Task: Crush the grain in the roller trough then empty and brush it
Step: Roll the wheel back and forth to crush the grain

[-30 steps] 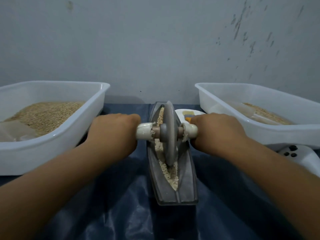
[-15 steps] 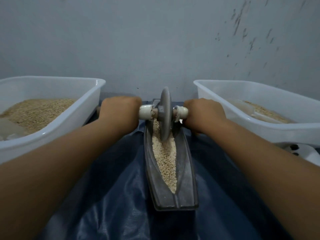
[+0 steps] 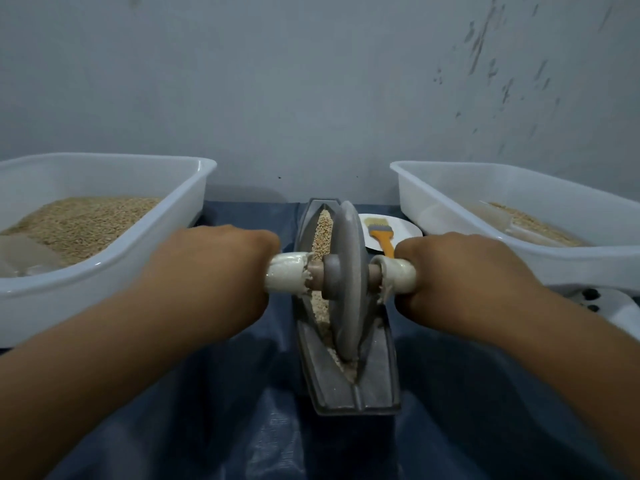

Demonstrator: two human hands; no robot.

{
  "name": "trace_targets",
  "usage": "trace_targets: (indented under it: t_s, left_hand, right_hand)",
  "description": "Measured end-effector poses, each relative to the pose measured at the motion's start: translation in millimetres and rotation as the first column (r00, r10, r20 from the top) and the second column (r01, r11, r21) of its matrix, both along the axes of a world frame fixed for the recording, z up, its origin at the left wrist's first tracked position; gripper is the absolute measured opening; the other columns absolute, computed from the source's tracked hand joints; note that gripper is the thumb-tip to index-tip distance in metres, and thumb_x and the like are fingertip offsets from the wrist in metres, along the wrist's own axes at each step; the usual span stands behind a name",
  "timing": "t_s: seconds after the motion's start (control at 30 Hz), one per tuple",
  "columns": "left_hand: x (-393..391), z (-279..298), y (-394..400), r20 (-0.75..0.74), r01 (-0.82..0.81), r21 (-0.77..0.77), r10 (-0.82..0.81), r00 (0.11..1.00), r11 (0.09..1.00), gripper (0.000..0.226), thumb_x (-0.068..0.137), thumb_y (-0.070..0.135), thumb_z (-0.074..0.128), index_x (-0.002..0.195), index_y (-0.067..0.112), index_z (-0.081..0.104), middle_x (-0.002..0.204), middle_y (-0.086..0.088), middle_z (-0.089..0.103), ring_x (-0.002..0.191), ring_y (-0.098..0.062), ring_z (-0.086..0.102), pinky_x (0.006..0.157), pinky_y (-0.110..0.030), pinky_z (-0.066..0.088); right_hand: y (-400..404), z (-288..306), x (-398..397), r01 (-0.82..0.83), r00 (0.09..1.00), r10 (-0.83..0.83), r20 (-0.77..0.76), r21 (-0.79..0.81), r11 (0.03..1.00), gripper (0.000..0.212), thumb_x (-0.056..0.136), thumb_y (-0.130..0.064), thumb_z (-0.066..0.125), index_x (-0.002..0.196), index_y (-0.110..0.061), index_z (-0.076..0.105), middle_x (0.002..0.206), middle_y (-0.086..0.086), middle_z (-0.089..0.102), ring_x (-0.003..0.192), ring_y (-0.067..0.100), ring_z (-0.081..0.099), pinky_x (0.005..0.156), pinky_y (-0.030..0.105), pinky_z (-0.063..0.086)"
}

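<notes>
Landmark: the roller trough (image 3: 346, 386) lies lengthwise in front of me on the blue-covered table (image 3: 467, 410); every place below is given from it.
Left grip: my left hand (image 3: 221, 271) is curled round the white handle (image 3: 285, 277) that sticks out on the trough's left side, fingers wrapped under it.
Right grip: my right hand (image 3: 460, 282) is curled the same way round the handle on the trough's right side.
Why both hands: one on each end of the axle keeps the crushing wheel (image 3: 346, 278) upright in the narrow groove, and I judge it lets me bear down evenly.
Wheel: standing on edge in the trough, toward its near half.
Grain: the grain (image 3: 322, 233) lies along the groove, most plainly beyond the wheel, with a thin line at the near tip.
Stage: crushing, I judge; emptying and brushing are not yet done.
Left tub: a white tub (image 3: 166, 230) left of the trough holds a heap of grain, near to hand.
Right tub: a white tub (image 3: 519, 258) right of the trough holds a smaller amount, likely where the crushed lot goes.
Brush: a yellow-handled brush (image 3: 381, 233) rests on a white plate (image 3: 401, 226) just right of the trough's far end, ready for the sweeping.
</notes>
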State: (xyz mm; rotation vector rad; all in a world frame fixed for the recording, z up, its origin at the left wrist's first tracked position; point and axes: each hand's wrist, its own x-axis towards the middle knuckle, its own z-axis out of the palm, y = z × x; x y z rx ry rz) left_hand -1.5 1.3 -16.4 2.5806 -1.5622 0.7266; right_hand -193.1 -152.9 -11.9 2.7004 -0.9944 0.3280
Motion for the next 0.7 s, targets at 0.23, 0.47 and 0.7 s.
trace_targets:
  t_s: [0.23,0.47,0.7]
  left_hand:
    - [49.9,-8.4,-78.5,0.016,0.020,-0.076,-0.019,1.000,0.997,0.019,0.077,0.033,0.064,0.080,0.029,0.046,0.061,0.009,0.037,0.061,-0.017,0.043,0.060,-0.030,0.035]
    - [63.6,-3.8,-100.5,0.063,0.042,-0.110,-0.035,0.997,0.993,0.018,0.076,0.021,0.062,0.081,0.027,0.045,0.061,0.008,0.036,0.057,-0.019,0.039,0.057,-0.031,0.032]
    - [19.4,-12.1,-41.8,0.149,0.084,-0.107,-0.068,0.987,0.991,0.036,0.077,0.031,0.067,0.075,0.030,0.031,0.057,0.010,0.028,0.054,-0.012,0.033,0.053,-0.028,0.025]
  right_hand:
    - [-67.3,-11.8,68.8,0.069,0.994,-0.071,0.089,0.021,0.997,0.014,0.075,-0.031,0.058,0.071,-0.029,0.045,0.068,-0.009,0.047,0.057,0.013,0.042,0.048,0.025,0.024]
    - [-90.5,-13.2,85.6,0.041,0.986,-0.042,0.159,0.011,0.999,0.021,0.072,-0.029,0.060,0.067,-0.028,0.040,0.067,-0.010,0.047,0.058,0.015,0.044,0.049,0.025,0.025]
    - [-35.0,-17.5,29.0,0.008,0.996,-0.012,0.089,0.049,0.999,0.012,0.072,-0.029,0.058,0.083,-0.028,0.053,0.067,-0.010,0.047,0.060,0.014,0.042,0.048,0.025,0.028]
